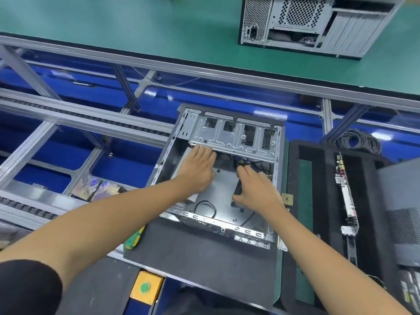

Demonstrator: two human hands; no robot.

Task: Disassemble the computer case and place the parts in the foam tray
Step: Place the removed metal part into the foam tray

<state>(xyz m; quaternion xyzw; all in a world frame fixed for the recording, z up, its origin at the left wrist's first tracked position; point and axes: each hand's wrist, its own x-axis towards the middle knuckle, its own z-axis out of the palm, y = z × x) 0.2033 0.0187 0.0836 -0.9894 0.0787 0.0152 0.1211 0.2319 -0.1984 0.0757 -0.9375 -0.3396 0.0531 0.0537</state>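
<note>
Both hands inside open computer case (227,173), left hand (200,169) flat, right hand (256,189) fingertips hidden, grip unclear

open grey metal computer case (229,133) lying on dark mat (204,258) | left hand (197,169) flat, fingers straight, reaching under silver drive cage (234,137) | right hand (256,189) inside case near black cables (205,206), fingers bent | black foam tray (318,201) right, holding long circuit board (346,196) on edge | second grey case (313,23) on green bench (136,26)
</note>
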